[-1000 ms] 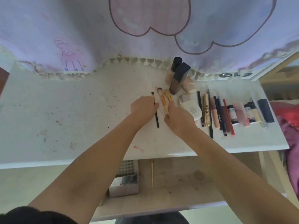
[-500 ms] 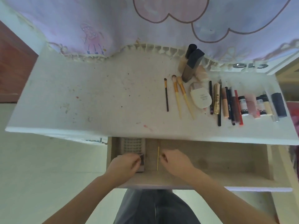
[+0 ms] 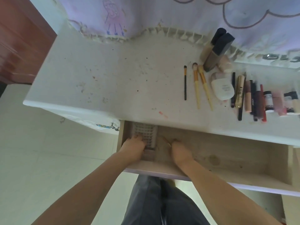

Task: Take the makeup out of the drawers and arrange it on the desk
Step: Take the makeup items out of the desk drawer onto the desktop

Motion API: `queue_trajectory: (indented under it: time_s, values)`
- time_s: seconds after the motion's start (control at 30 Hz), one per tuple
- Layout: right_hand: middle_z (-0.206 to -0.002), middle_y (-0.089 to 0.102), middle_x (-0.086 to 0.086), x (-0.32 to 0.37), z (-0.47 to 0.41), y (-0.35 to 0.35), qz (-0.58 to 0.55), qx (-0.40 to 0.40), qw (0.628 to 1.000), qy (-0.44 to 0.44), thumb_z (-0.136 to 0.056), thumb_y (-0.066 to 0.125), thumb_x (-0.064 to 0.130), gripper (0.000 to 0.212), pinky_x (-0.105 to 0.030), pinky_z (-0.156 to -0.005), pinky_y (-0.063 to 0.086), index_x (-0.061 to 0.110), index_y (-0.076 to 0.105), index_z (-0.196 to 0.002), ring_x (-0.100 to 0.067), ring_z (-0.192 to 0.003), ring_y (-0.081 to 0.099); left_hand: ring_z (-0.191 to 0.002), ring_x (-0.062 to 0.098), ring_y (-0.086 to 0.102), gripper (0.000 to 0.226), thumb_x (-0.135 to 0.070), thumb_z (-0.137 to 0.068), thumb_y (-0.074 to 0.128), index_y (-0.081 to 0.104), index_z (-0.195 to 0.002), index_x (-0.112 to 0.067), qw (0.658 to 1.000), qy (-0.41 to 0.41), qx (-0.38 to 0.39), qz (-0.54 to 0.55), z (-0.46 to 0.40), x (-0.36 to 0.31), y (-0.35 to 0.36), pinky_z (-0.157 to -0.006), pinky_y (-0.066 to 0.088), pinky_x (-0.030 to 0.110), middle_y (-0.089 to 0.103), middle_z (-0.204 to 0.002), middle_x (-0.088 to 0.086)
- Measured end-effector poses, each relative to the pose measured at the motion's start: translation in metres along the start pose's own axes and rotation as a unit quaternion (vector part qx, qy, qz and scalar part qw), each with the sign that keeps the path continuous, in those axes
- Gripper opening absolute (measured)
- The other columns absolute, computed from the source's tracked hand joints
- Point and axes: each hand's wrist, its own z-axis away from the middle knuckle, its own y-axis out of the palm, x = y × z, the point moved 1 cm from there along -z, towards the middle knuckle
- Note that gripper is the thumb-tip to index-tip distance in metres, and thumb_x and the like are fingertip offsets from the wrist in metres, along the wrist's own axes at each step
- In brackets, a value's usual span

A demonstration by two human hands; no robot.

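Note:
The wooden drawer (image 3: 243, 161) stands pulled out under the white desk (image 3: 113, 75). Inside it at the left, my left hand (image 3: 134, 147) grips a grey lash box (image 3: 146, 132) with a grid of small cells. Just right of that, my right hand (image 3: 177, 149) pinches a thin yellow stick (image 3: 169, 145), mostly hidden under the fingers. On the desk at the right lie three brushes (image 3: 196, 85), a white tube (image 3: 223, 88), tall dark-capped bottles (image 3: 215, 49) and a row of lipsticks and pencils (image 3: 258, 101).
A lilac cloth with a cartoon drawing (image 3: 113, 15) hangs along the back of the desk. A red-brown wooden door (image 3: 17, 39) is at the far left. My legs in grey trousers (image 3: 159, 202) are below the drawer front, over pale floor tiles (image 3: 48, 159).
Both hands left the brushes on the desk and dropped into the drawer. The left hand took the lash box, the right hand closed on the thin stick. The view tilted downward.

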Motion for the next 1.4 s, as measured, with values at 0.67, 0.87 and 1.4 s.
queue_trajectory:
  time_s: [0.67, 0.87, 1.4]
  values:
    - [-0.079, 0.057, -0.005, 0.053, -0.031, -0.209, -0.255, -0.156, 0.952, -0.058, -0.092, 0.049, 0.013, 0.032, -0.028, -0.051, 0.042, 0.016, 0.042, -0.124, -0.016, -0.061, 0.053, -0.086, 0.022, 0.061, 0.019, -0.021, -0.094, 0.055, 0.069, -0.102, -0.012, 0.857, -0.017, -0.187, 0.481, -0.075, 0.061, -0.241, -0.078, 0.046, 0.032, 0.069, -0.099, 0.013]
    - [-0.101, 0.053, -0.009, 0.059, -0.066, -0.200, -0.134, -0.144, 0.980, -0.011, -0.095, 0.041, 0.013, 0.041, -0.029, -0.054, 0.038, 0.014, 0.028, -0.134, -0.022, -0.076, 0.054, -0.076, 0.014, 0.060, 0.016, -0.033, -0.089, 0.061, 0.057, -0.102, -0.025, 0.875, 0.004, -0.179, 0.449, -0.159, 0.063, -0.279, -0.062, 0.044, 0.028, 0.066, -0.085, -0.005]
    - [-0.088, 0.043, 0.001, 0.051, -0.053, -0.211, -0.120, -0.185, 0.975, -0.027, -0.098, 0.040, 0.024, 0.016, -0.028, -0.054, 0.037, 0.013, 0.042, -0.109, -0.018, -0.067, 0.047, -0.114, 0.028, 0.048, 0.030, -0.028, -0.092, 0.056, 0.059, -0.119, -0.016, 0.953, 0.065, -0.240, 0.175, -0.233, 0.014, -0.296, -0.096, 0.041, 0.041, 0.049, -0.126, 0.011]
